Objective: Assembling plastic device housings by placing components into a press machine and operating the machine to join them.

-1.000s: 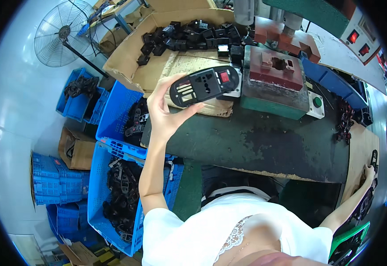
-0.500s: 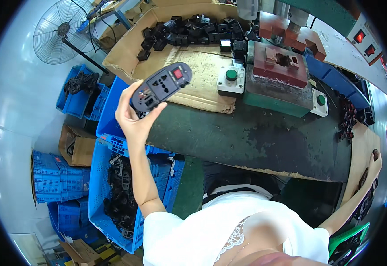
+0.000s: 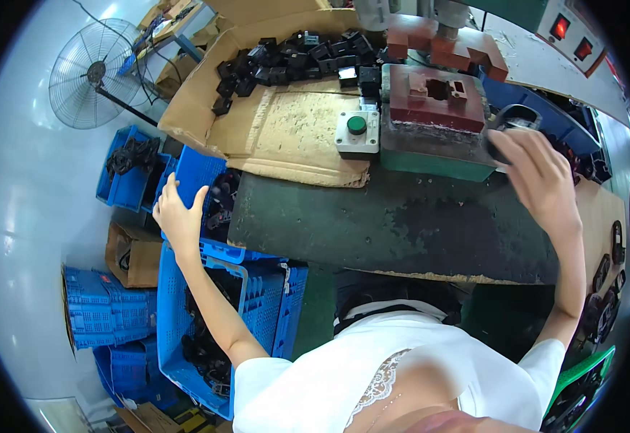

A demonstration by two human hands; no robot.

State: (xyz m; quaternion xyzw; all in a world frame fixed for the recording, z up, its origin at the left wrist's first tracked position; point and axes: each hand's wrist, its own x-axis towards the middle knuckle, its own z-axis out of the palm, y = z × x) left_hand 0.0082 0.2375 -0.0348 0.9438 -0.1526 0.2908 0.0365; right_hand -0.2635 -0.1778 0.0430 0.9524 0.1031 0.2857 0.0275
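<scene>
My right hand (image 3: 542, 177) grips a dark oval plastic shell (image 3: 520, 114), just right of the press bed. The shell's underside and my fingertips are partly hidden and a little blurred. On the bed sits a dark red fixture block (image 3: 437, 99) with a hollow in its middle. My left hand (image 3: 180, 218) is open with thumb and fingers apart, over the blue crate (image 3: 198, 169) left of the bench; nothing shows in it. Dark moulded parts (image 3: 221, 198) lie in that crate, beside the hand.
Small black boxy parts (image 3: 297, 65) are heaped on a cardboard box (image 3: 286, 126). A green push button (image 3: 357, 125) stands left of the press. Reddish-brown upper tooling (image 3: 448, 50) hangs above the bed. Another blue crate (image 3: 167, 346) stands lower left; oval parts (image 3: 602, 310) lie far right.
My left hand has moved down and left, and the dark oval socket unit has left it. My right hand has come from the far right to the press, bringing the oval shell.
</scene>
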